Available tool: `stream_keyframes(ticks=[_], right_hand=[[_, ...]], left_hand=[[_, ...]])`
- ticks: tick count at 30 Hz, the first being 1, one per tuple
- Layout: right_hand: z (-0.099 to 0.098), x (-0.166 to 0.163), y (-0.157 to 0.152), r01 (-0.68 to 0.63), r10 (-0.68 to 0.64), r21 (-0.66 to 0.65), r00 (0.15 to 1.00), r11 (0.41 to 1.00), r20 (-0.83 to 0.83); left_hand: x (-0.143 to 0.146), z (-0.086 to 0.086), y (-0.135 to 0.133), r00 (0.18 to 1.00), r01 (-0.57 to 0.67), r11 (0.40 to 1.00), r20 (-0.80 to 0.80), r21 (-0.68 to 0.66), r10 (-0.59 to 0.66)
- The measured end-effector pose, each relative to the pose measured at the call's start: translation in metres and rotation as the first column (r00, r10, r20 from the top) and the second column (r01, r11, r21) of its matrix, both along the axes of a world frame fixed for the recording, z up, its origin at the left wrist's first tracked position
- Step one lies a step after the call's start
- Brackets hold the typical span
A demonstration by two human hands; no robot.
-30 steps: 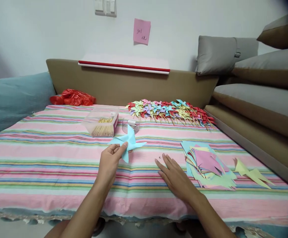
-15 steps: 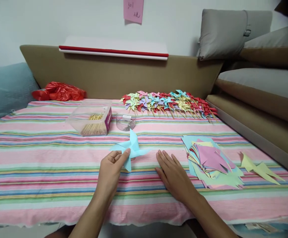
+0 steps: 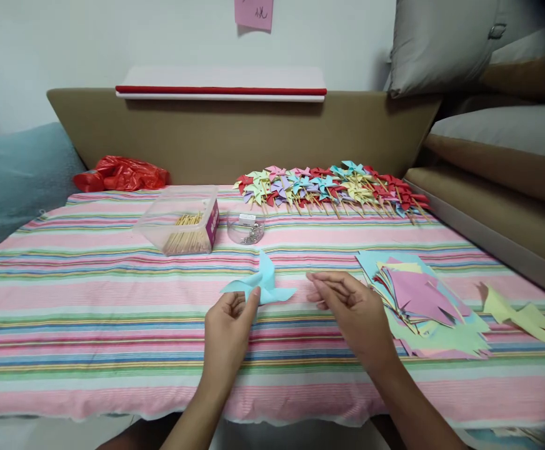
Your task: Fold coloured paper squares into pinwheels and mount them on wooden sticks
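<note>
A light blue paper pinwheel (image 3: 266,282) is pinched at its centre between the thumb and fingers of my left hand (image 3: 232,319). Its blades are folded in, and the lower part is covered by the thumb. To the right of it, apart from the paper, my right hand (image 3: 352,312) is raised with thumb and forefinger pressed together; anything between those fingertips is too small to make out. Beyond the pinwheel stands a round clear dish (image 3: 245,232) of small metal pins. Left of the dish is a clear plastic box (image 3: 160,222) of thin wooden sticks (image 3: 185,237).
Finished pinwheels on sticks (image 3: 329,187) lie heaped at the back right. Cut coloured paper sheets (image 3: 417,290) are stacked on the right, near a loose yellow piece (image 3: 516,312). A red plastic bag (image 3: 125,174) sits back left. Cushions (image 3: 502,150) border the right side.
My right hand has lifted off the striped cloth, turned, and closed into a pinch. My left hand still holds the pinwheel, now tilted a little. The camera view has shifted slightly.
</note>
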State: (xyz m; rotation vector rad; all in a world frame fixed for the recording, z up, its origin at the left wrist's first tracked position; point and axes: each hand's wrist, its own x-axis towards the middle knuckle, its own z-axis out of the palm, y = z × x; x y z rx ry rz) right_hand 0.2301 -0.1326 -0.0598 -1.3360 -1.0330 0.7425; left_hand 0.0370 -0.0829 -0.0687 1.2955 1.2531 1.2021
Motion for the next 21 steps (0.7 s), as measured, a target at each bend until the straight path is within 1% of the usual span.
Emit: stream_keyframes(ticks=[2, 3, 5, 6, 9, 11, 15, 21], right_hand=[[0.006, -0.020, -0.001, -0.115, 0.116, 0.022, 0.993, 0.993, -0.027], [0.007, -0.028, -0.001, -0.171, 0.172, 0.035, 0.985, 0.985, -0.022], [0.008, -0.037, 0.000, -0.230, 0.226, 0.079, 0.973, 0.970, 0.053], [0.007, -0.038, 0.001, -0.234, 0.220, 0.110, 0.968, 0.966, 0.124], [0.005, -0.034, 0.003, -0.209, 0.134, 0.196, 0.931, 0.958, 0.340], [0.005, -0.028, 0.003, -0.205, 0.108, 0.199, 0.905, 0.958, 0.412], [0.007, -0.022, -0.001, -0.205, 0.101, 0.177, 0.878, 0.962, 0.467], [0.009, -0.023, -0.003, -0.240, 0.096, 0.229, 0.859, 0.943, 0.503]], left_hand=[[0.004, 0.000, -0.004, 0.991, -0.002, 0.997, -0.130, 0.079, 0.013], [0.005, 0.001, -0.005, 0.986, 0.008, 0.995, -0.164, 0.097, 0.008], [0.009, 0.003, -0.008, 0.989, 0.027, 0.996, -0.149, 0.084, -0.014], [0.011, 0.004, -0.009, 0.993, 0.035, 0.997, -0.113, 0.065, -0.027], [0.015, 0.006, -0.011, 0.995, 0.090, 0.996, 0.041, -0.025, -0.089], [0.016, 0.007, -0.013, 0.985, 0.135, 0.988, 0.119, -0.076, -0.125], [0.016, 0.008, -0.017, 0.969, 0.183, 0.976, 0.187, -0.119, -0.159], [0.015, 0.012, -0.019, 0.971, 0.184, 0.978, 0.169, -0.096, -0.166]])
